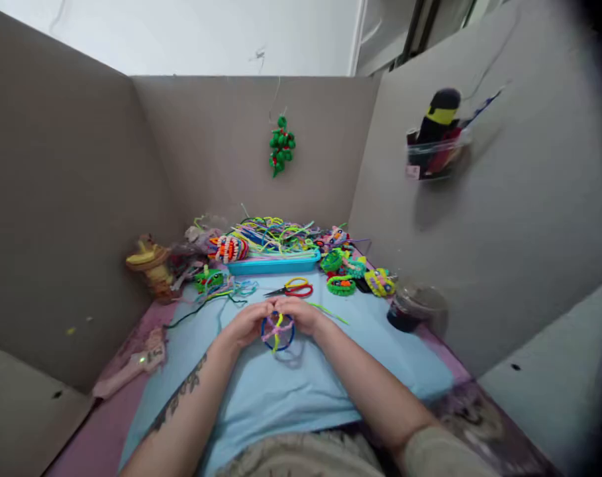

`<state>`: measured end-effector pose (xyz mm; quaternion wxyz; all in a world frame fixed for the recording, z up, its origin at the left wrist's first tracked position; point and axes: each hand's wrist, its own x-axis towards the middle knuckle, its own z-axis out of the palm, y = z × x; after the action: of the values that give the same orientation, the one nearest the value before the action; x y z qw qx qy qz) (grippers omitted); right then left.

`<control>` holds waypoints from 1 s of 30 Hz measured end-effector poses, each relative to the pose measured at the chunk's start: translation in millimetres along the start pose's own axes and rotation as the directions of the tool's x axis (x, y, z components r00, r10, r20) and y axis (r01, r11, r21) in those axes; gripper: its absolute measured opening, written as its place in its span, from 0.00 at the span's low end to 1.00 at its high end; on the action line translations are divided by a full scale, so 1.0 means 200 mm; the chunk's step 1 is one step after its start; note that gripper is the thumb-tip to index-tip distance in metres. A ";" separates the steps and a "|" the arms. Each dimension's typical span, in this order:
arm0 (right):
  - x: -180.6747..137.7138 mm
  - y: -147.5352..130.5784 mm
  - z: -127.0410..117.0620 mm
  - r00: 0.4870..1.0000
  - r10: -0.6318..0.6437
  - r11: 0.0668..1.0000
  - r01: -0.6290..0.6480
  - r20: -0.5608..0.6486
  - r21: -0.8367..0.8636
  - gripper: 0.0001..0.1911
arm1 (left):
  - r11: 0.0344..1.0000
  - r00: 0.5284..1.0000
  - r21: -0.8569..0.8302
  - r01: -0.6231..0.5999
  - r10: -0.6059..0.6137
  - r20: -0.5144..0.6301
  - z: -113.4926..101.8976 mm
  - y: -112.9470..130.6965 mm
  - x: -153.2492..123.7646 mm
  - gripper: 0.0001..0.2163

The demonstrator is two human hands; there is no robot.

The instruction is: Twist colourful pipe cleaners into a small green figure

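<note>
My left hand (247, 322) and my right hand (299, 313) meet over a light blue mat (301, 384), fingers pinched together. Between them they hold a small blue pipe-cleaner ring (277, 331) crossed by pink and yellow-green strands. It hangs just above the mat. Red and yellow scissors (293, 289) lie shut on the mat just beyond my fingers.
A teal tray (273, 265) heaped with coloured pipe cleaners stands at the back. Finished pipe-cleaner figures (353, 273) lie to its right, a lidded dark cup (410, 310) farther right. Grey cardboard walls surround the desk; a green ornament (281, 144) hangs on the back wall.
</note>
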<state>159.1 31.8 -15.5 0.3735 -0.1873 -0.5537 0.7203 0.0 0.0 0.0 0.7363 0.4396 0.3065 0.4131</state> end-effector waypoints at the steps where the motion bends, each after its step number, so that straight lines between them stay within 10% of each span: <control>1: 0.01 0.01 -0.01 0.994 -0.014 1.000 0.014 -0.106 0.001 0.09 | 1.000 0.999 -0.019 -0.003 0.002 -0.039 0.00 0.00 0.01 0.04; 6: 0.03 0.03 -0.07 0.877 0.055 0.996 -0.017 -0.477 0.083 0.15 | 0.988 0.956 -0.150 -0.033 -0.012 -0.293 -0.06 0.01 0.06 0.04; 15: 0.04 0.05 -0.08 0.918 0.110 0.986 -0.053 -0.382 0.158 0.14 | 0.993 0.933 -0.090 -0.081 0.044 -0.357 -0.12 0.00 0.07 0.13; 22: 0.06 0.04 -0.10 0.838 0.131 0.937 0.070 -0.529 0.343 0.13 | 0.988 0.853 0.126 -0.088 0.140 -0.503 -0.07 0.02 0.05 0.23; 30: 0.05 0.03 -0.10 0.867 0.179 0.869 0.082 -0.466 0.488 0.07 | 0.883 0.932 0.463 -0.078 0.230 -0.280 -0.01 -0.02 0.06 0.16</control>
<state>164.5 51.3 -26.3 0.5193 -0.2790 -0.2319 0.7737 4.9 10.7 -5.6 0.5194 0.5445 0.4741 0.4571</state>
